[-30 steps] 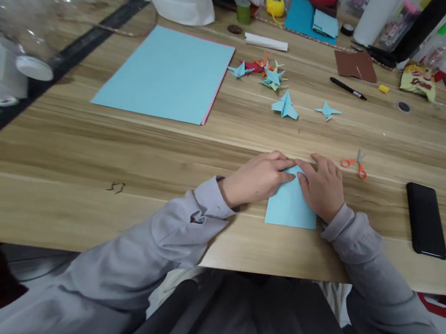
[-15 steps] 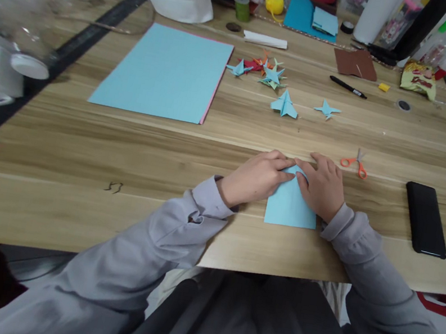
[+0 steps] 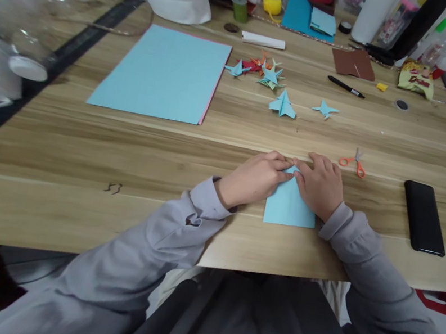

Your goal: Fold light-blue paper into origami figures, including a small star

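Observation:
A small light-blue sheet of origami paper (image 3: 291, 207) lies flat on the table before me, its lower edge toward me. My left hand (image 3: 252, 177) grips its upper left part, with thumb and forefinger at the top edge. From the other side my right hand (image 3: 320, 184) holds the upper right part, thumb and forefinger close to the left fingertips. The fingers cover most of the paper's top, so any fold there is hard to make out. Orange-handled scissors (image 3: 353, 162) lie just beyond my right hand.
Beyond my hands are a folded paper plane (image 3: 283, 105), a blue paper star shape (image 3: 325, 109) and a cluster of folded paper figures (image 3: 270, 75). Large blue sheets (image 3: 165, 75) lie left, a black phone (image 3: 424, 218) right, a pen (image 3: 346, 87) farther back. Plastic bottles (image 3: 26, 37) crowd the left edge.
Both hands keep nearly the same grip on the paper; the right fingers have shifted very slightly. The whole view has moved a little.

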A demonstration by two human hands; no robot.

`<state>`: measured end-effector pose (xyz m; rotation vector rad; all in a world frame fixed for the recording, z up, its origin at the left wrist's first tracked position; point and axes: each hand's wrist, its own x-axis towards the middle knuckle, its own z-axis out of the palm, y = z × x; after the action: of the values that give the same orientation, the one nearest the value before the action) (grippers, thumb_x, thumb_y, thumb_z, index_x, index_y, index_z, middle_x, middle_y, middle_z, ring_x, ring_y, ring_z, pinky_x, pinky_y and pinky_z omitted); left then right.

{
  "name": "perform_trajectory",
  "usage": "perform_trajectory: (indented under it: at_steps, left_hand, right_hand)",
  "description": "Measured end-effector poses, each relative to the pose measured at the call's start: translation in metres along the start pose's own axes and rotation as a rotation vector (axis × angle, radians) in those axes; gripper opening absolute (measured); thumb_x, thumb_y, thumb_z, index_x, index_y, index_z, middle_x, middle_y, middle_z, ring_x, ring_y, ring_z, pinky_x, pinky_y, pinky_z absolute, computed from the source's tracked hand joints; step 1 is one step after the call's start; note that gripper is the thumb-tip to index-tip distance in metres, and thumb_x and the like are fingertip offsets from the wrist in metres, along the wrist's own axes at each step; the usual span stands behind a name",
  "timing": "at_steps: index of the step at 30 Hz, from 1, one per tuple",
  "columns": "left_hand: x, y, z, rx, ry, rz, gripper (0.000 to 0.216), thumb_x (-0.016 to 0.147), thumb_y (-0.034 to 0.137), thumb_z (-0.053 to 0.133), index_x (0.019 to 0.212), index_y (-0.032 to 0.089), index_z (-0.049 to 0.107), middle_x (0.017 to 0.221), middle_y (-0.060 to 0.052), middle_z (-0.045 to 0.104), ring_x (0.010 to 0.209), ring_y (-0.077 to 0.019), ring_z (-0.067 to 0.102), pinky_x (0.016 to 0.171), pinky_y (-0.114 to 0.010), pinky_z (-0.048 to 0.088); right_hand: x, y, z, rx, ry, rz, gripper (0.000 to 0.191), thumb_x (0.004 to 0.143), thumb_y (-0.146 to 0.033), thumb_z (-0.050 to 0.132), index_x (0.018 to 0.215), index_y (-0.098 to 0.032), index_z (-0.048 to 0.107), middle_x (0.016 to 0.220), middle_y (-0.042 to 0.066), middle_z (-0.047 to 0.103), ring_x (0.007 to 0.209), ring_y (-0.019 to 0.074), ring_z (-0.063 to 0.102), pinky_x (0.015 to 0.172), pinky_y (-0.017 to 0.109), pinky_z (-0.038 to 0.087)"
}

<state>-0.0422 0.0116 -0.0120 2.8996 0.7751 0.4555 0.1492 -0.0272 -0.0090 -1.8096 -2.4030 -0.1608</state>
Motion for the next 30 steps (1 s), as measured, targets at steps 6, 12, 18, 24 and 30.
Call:
perform_trajectory:
  at_steps: [6, 12, 18, 24, 30]
  left_hand:
    - [0.000, 0.005, 0.000, 0.000, -0.005, -0.017, 0.037, 0.089, 0.009, 0.048, 0.118, 0.014, 0.071, 0.130, -0.015, 0.066, 0.121, -0.0261, 0.059, 0.102, -0.044, 0.051]
    - [-0.006, 0.018, 0.001, -0.010, 0.028, -0.091, 0.036, 0.085, 0.006, 0.049, 0.113, 0.013, 0.072, 0.121, -0.017, 0.069, 0.120, -0.0293, 0.059, 0.099, -0.048, 0.052]
    - [-0.023, 0.029, 0.000, 0.039, 0.030, -0.166, 0.041, 0.084, 0.007, 0.048, 0.119, 0.013, 0.068, 0.128, -0.014, 0.067, 0.121, -0.0308, 0.057, 0.098, -0.050, 0.051]
    - [-0.040, 0.035, 0.001, 0.117, 0.104, -0.222, 0.032, 0.087, 0.009, 0.046, 0.108, 0.014, 0.070, 0.117, -0.012, 0.073, 0.110, -0.0292, 0.060, 0.089, -0.046, 0.053]
    - [-0.027, 0.030, -0.020, 0.166, 0.087, -0.207, 0.024, 0.090, 0.015, 0.049, 0.093, 0.013, 0.073, 0.089, -0.014, 0.075, 0.091, -0.0284, 0.062, 0.080, -0.045, 0.053]
  right_hand:
    - [0.000, -0.002, -0.002, -0.010, -0.009, 0.002, 0.041, 0.101, -0.036, 0.038, 0.132, -0.025, 0.063, 0.138, 0.017, 0.056, 0.123, 0.0311, 0.049, 0.095, 0.045, 0.035]
    - [0.000, -0.002, -0.001, 0.010, 0.002, 0.014, 0.041, 0.100, -0.035, 0.038, 0.132, -0.025, 0.063, 0.139, 0.016, 0.056, 0.124, 0.0303, 0.048, 0.094, 0.044, 0.035]
    - [0.000, -0.003, 0.001, 0.047, 0.000, 0.025, 0.041, 0.100, -0.034, 0.040, 0.134, -0.026, 0.062, 0.140, 0.015, 0.055, 0.125, 0.0297, 0.047, 0.095, 0.044, 0.037]
    - [0.000, -0.003, 0.001, 0.085, -0.024, 0.047, 0.040, 0.100, -0.034, 0.040, 0.134, -0.028, 0.061, 0.143, 0.014, 0.054, 0.128, 0.0292, 0.046, 0.098, 0.045, 0.036]
    - [0.000, -0.003, 0.004, 0.116, -0.002, 0.059, 0.039, 0.099, -0.035, 0.043, 0.132, -0.028, 0.062, 0.141, 0.014, 0.054, 0.128, 0.0292, 0.045, 0.098, 0.045, 0.035]
